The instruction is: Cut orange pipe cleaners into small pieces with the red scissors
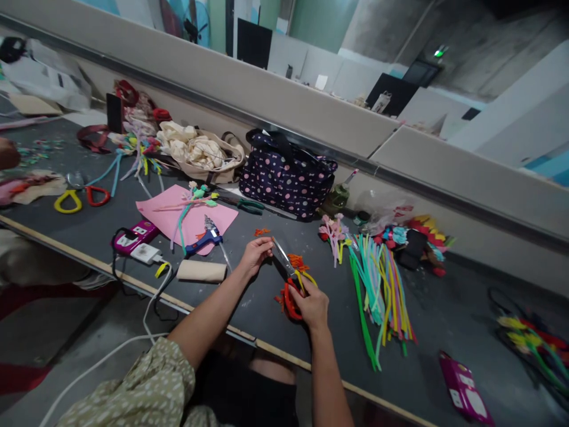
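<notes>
My right hand [312, 303] grips a pair of scissors [281, 256] by its red and yellow handles, with the blades pointing up and to the left. Thumb and fingers of my left hand [256, 255] are pinched together beside the blade tips. Whatever they hold is too small to make out. Small cut orange pieces [297, 262] lie on the dark table [338, 356] just beyond the scissors, and more orange bits [261, 232] sit farther back. A few reddish scraps lie left of the handles, partly covered by them.
Bundled pipe cleaners [377, 284] lie to the right, a purple power strip [466, 388] beyond. Leftward are a glue gun [205, 240], pink paper [173, 204], a beige roll [201, 271] and another power strip [136, 237]. A dotted bag [287, 175] stands behind. Another person's hand [8, 154] shows far left.
</notes>
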